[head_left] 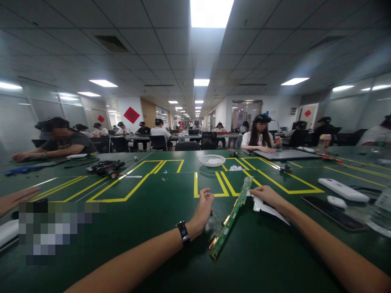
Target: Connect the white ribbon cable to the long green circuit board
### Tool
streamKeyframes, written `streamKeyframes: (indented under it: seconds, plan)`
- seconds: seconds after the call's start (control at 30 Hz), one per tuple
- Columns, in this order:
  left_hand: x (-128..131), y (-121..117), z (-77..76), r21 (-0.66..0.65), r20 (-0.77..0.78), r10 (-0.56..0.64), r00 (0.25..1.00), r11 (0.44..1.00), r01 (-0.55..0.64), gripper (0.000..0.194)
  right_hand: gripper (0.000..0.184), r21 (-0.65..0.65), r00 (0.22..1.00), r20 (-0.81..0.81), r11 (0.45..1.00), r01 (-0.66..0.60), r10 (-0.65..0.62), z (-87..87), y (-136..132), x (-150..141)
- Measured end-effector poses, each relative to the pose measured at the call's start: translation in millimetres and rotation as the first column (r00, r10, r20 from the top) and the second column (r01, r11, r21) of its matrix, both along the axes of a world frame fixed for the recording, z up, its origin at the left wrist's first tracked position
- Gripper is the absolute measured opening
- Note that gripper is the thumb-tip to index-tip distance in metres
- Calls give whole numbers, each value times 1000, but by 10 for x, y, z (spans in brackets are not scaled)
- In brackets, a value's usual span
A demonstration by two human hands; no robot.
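A long narrow green circuit board (232, 217) lies on the green table (152, 228) between my hands, running from near to far. My left hand (203, 209), with a black watch on its wrist, rests on the table just left of the board, fingers curled closed with nothing visible in them. My right hand (266, 196) lies to the right of the board's far end, fingers pressed on a white paper or cloth (269, 209) beneath it.
A white ribbed dish (212, 160) sits further back. A black phone (332, 212) and white devices (342, 189) lie to the right. Black tools (106, 167) lie at the left. Another person's hand (14, 200) reaches in at far left. Several people sit at tables behind.
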State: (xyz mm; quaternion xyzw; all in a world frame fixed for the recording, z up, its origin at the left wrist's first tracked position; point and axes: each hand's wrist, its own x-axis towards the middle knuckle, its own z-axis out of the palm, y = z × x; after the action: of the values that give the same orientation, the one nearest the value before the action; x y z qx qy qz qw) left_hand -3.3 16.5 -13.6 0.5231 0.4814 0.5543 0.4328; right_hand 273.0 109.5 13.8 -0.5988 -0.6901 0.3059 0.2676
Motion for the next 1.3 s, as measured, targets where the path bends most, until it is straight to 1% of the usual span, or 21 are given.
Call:
streamKeyframes:
  seconds: [0.03,0.1,0.13,0.17,0.23,0.3,0.37,0.43,0.47,0.53,0.6,0.67,0.77,0.97,1.13,1.3]
  plan:
    - [-5,-6,10,6,-14,18,1000,1000,-18,37,43,8,997,2,997,80,-80,-5,47,103]
    - [-18,-10,25,25,-32,60,998,998,-59,35,45,38,973,11,972,230,-230,-22,133,305]
    - [-23,-8,31,35,-37,74,997,997,-72,33,46,56,960,16,959,277,-278,-33,170,397]
    - [-27,-5,34,44,-39,80,996,996,-78,32,46,68,951,37,950,305,-308,-44,203,481]
    - [-28,5,33,57,-39,70,997,996,-67,30,46,101,930,173,945,310,-324,-66,250,611]
    - [-24,15,21,62,-41,49,998,997,-46,29,44,160,868,364,941,298,-337,-89,271,686]
    - [-19,23,6,52,-47,31,998,998,-29,29,42,224,788,502,934,279,-356,-115,272,709]
    - [-13,21,-4,39,-61,13,998,999,-11,29,40,299,739,570,929,221,-359,-143,264,691]
    - [-11,16,-5,36,-74,0,997,999,3,29,39,344,725,592,924,168,-352,-158,261,672]
    - [-6,-1,4,55,-107,-34,994,998,40,28,39,437,712,617,899,44,-334,-187,257,621]
    - [2,-26,24,90,-147,-70,987,992,84,27,38,474,719,631,878,-58,-293,-215,260,562]
    - [12,-53,48,117,-188,-105,977,985,128,25,37,441,728,645,891,-108,-232,-240,265,508]
    - [26,-81,68,135,-225,-142,964,975,176,24,38,379,734,654,919,-109,-183,-264,265,457]
    - [30,-75,30,179,-245,-194,950,954,241,25,39,362,731,660,925,-112,-170,-264,249,444]
    - [36,-60,-1,182,-262,-237,936,940,289,26,41,349,733,662,930,-115,-158,-279,266,448]
    - [53,-57,-18,177,-292,-267,919,929,326,25,47,333,710,689,934,-128,-148,-316,291,453]
